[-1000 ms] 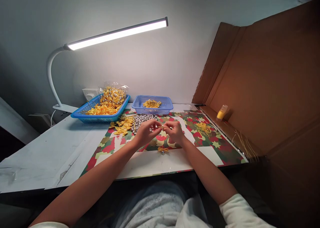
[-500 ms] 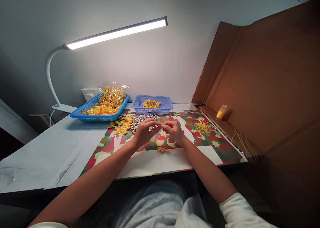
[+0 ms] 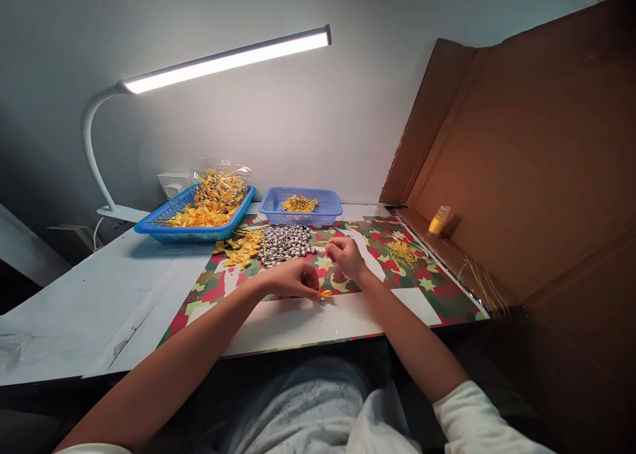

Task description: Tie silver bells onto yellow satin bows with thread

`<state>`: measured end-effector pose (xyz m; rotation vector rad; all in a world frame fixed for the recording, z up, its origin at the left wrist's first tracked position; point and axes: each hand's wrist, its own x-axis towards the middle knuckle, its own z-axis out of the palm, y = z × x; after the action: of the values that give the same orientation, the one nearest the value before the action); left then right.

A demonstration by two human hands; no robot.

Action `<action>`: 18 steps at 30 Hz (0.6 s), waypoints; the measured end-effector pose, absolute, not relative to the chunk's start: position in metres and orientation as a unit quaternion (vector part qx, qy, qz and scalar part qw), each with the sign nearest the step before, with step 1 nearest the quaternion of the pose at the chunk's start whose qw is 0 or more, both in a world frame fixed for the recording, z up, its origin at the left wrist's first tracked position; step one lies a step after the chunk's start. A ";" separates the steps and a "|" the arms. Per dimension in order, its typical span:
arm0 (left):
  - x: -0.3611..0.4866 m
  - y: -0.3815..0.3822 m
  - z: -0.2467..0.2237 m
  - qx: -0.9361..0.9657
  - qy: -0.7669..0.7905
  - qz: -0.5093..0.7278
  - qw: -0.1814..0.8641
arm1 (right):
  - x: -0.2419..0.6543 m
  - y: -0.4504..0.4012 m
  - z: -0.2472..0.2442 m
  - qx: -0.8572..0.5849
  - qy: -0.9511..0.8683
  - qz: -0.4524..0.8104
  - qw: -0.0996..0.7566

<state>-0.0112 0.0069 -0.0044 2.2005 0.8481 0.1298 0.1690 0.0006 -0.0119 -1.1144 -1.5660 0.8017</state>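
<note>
A yellow bow with a silver bell (image 3: 322, 300) lies at the front of the patterned board, on its white strip. My left hand (image 3: 298, 280) is closed at the bow, its fingertips pinching the left side. Above it, my right hand (image 3: 345, 256) is closed on a thin yellow cord that runs down to the bow. Left of my right hand lies a pile of silver bells (image 3: 285, 243), with loose yellow bows (image 3: 241, 247) beside it.
Behind are a blue basket of yellow bows (image 3: 196, 234) and a smaller blue basket (image 3: 301, 219) with yellow cords. Yellow cords (image 3: 402, 252) lie to the right, near a yellow-filled bottle (image 3: 439, 221) and cardboard (image 3: 527, 156). A lit lamp (image 3: 228, 61) hangs above.
My left hand has left my right hand and come down to the bow, uncovering more of the bells. My right hand stays up with the cord. The view has shifted slightly.
</note>
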 end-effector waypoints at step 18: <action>-0.005 0.010 -0.016 0.857 0.343 0.077 0.378 | 0.178 -0.016 -0.009 -0.488 -0.668 0.430 0.362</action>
<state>-0.0050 0.0095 -0.0159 2.1903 0.8763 0.1960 0.1780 -0.0158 -0.0085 -1.2572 -1.7205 1.1068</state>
